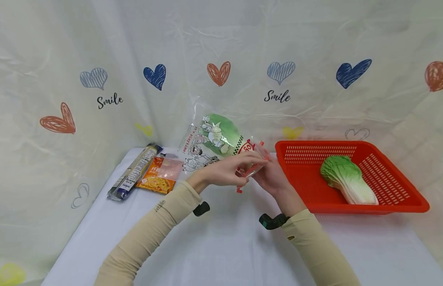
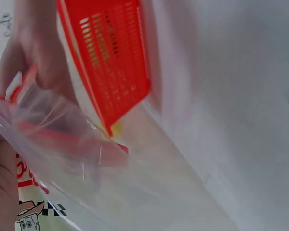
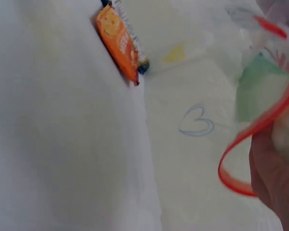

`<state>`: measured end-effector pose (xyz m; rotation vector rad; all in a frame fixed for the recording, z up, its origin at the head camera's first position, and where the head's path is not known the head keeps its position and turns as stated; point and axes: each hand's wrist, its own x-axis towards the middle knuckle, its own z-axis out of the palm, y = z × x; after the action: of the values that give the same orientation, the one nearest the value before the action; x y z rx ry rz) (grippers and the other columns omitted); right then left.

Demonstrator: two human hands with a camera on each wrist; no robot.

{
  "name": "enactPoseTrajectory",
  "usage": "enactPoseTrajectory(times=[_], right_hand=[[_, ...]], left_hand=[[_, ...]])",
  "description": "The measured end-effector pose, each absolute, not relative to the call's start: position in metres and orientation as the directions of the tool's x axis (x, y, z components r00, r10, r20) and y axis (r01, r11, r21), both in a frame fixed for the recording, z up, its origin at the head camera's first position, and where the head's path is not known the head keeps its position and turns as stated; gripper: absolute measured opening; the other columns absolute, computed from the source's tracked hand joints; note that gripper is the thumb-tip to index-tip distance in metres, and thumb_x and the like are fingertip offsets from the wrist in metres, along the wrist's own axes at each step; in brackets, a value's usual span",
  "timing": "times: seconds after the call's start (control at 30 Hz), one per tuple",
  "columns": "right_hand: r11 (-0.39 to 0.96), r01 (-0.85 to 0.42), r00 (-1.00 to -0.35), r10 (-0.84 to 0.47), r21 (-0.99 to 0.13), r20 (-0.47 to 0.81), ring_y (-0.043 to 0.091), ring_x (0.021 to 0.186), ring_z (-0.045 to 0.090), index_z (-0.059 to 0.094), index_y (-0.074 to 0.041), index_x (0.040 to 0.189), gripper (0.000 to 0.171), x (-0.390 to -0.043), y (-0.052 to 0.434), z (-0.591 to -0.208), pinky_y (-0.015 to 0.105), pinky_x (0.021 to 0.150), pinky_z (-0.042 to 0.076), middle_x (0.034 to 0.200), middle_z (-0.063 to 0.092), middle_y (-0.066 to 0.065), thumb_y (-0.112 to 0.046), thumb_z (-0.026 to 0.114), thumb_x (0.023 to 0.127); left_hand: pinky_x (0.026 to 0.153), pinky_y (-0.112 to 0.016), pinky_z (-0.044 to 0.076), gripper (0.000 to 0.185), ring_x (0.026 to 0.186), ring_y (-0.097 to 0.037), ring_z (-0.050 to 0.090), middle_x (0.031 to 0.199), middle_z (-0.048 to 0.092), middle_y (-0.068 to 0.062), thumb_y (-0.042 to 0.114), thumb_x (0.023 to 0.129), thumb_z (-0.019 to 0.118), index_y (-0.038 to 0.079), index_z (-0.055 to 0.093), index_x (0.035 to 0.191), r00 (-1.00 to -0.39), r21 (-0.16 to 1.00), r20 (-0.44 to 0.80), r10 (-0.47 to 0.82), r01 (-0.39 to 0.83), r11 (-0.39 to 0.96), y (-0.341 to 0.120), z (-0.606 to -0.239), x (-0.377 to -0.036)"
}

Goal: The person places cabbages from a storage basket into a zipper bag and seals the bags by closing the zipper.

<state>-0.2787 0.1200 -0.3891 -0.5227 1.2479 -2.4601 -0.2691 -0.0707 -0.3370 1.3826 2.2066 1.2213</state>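
Bag (image 1: pixel 215 145): one clear zip bag, held up over the table (image 1: pixel 221 246) at centre, just left of the basket (image 1: pixel 403 186). I read "It's Play Time!" up its left edge, cartoon figures on a green patch, and a red "80" by the red zip. Red zip strip (image 3: pixel 260 134) hangs loose in a curl, seen from the right wrist. In the left wrist view I get a cartoon face and checker pattern low on the bag, red lettering too cropped to read.

Left hand (image 1: pixel 228 171): fingers stretched along the bag's mouth, thumb pinching the edge. Right hand (image 1: pixel 273 176): fingers curled onto the same mouth from the other side, gripping it. Both hands touch at the opening.

Counts from the head view:
- 1 red basket, right side of the table, slotted walls.
- 1 cabbage (image 1: pixel 346 178) lying inside it, green top, white stem.
- 1 orange packet (image 1: pixel 160 174), left rear of the table, with print I can't make out.
- 1 long noodle pack (image 1: pixel 133 171), touching the packet's left side, label too small to read.

Backdrop (image 1: pixel 99 59): "Smile" written twice, plus drawn hearts in blue, orange and yellow.

Wrist cams are blurred; the right one shows the packet and pack well apart from the bag.
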Motion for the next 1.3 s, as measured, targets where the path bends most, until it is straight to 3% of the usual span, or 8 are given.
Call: enactPoseTrajectory(times=[0.13,0.4,0.67,0.73,0.9,1.1,1.2,1.3], right_hand=[[-0.572,0.087,-0.937,-0.324,-0.816,0.127,0.011,0.100,0.053,0.026,-0.014,0.156,0.057,-0.279,0.115,-0.389,0.019,0.079,0.051,0.114,0.057,-0.003,-0.028,0.045,0.104],[-0.481,0.133,-0.966,-0.259,-0.867,-0.005,0.023,0.123,0.041,0.033,-0.022,0.152,0.049,-0.283,0.121,-0.394,0.032,0.093,0.050,0.141,0.042,0.004,-0.031,0.043,0.105],[-0.240,0.106,-0.968,-0.247,-0.965,-0.045,0.027,0.117,0.051,0.039,-0.018,0.146,0.051,-0.290,0.120,-0.399,0.040,0.096,0.050,0.133,0.046,0.009,-0.021,0.059,0.099],[-0.186,0.095,-0.968,-0.245,-0.978,-0.047,0.028,0.115,0.053,0.039,-0.017,0.147,0.053,-0.290,0.120,-0.400,0.042,0.095,0.049,0.135,0.045,0.013,-0.019,0.060,0.098],[-0.125,0.080,-0.972,-0.230,-0.989,-0.049,0.027,0.112,0.054,0.040,-0.016,0.147,0.054,-0.291,0.119,-0.401,0.045,0.096,0.048,0.136,0.043,0.016,-0.017,0.061,0.098],[-0.090,0.079,-0.978,-0.199,-0.993,-0.059,0.031,0.120,0.051,0.038,-0.018,0.148,0.055,-0.294,0.118,-0.403,0.041,0.092,0.052,0.137,0.043,0.014,-0.020,0.060,0.098],[0.017,0.064,-0.986,-0.152,-0.998,-0.066,0.030,0.122,0.052,0.039,-0.023,0.149,0.057,-0.295,0.117,-0.403,0.038,0.090,0.052,0.142,0.044,0.011,-0.027,0.061,0.097],[0.174,0.031,-0.991,-0.121,-0.984,-0.053,0.029,0.121,0.054,0.042,-0.024,0.149,0.060,-0.295,0.117,-0.402,0.038,0.088,0.053,0.144,0.046,0.010,-0.033,0.064,0.095]], left_hand=[[0.072,-0.028,0.050,0.062,0.089,-0.015,0.052,0.139,0.043,0.003,-0.002,0.087,0.054,0.014,0.047,0.146,-0.514,0.782,0.194,0.835,0.595,0.185,-0.064,-0.344,-0.267],[0.065,-0.029,0.054,0.066,0.083,-0.015,0.055,0.138,0.046,-0.005,-0.007,0.085,0.058,0.012,0.045,0.147,-0.576,0.722,0.271,0.771,0.652,0.233,-0.068,-0.352,-0.271],[0.062,-0.026,0.050,0.067,0.101,-0.018,0.051,0.149,0.039,-0.005,-0.008,0.085,0.056,0.011,0.044,0.148,-0.685,0.664,0.335,0.647,0.659,0.353,-0.079,-0.345,-0.277],[0.068,-0.024,0.049,0.068,0.109,-0.018,0.049,0.147,0.041,-0.006,-0.009,0.084,0.057,0.010,0.044,0.148,-0.713,0.622,0.343,0.612,0.660,0.421,-0.080,-0.345,-0.278],[0.072,-0.024,0.045,0.069,0.106,-0.019,0.054,0.145,0.044,-0.007,-0.010,0.081,0.056,0.007,0.044,0.147,-0.774,0.518,0.328,0.541,0.627,0.582,-0.079,-0.347,-0.278],[0.067,-0.026,0.045,0.067,0.126,-0.020,0.045,0.151,0.039,-0.008,-0.009,0.082,0.055,0.008,0.046,0.146,-0.738,0.611,0.280,0.613,0.630,0.479,-0.075,-0.348,-0.276],[0.063,-0.025,0.046,0.065,0.104,-0.018,0.052,0.149,0.041,-0.004,-0.007,0.085,0.054,0.010,0.046,0.147,-0.718,0.656,0.289,0.633,0.630,0.416,-0.073,-0.349,-0.278],[0.061,-0.025,0.046,0.066,0.088,-0.018,0.054,0.144,0.044,0.000,-0.006,0.085,0.053,0.015,0.046,0.147,-0.764,0.716,0.284,0.579,0.571,0.402,-0.077,-0.349,-0.283]])
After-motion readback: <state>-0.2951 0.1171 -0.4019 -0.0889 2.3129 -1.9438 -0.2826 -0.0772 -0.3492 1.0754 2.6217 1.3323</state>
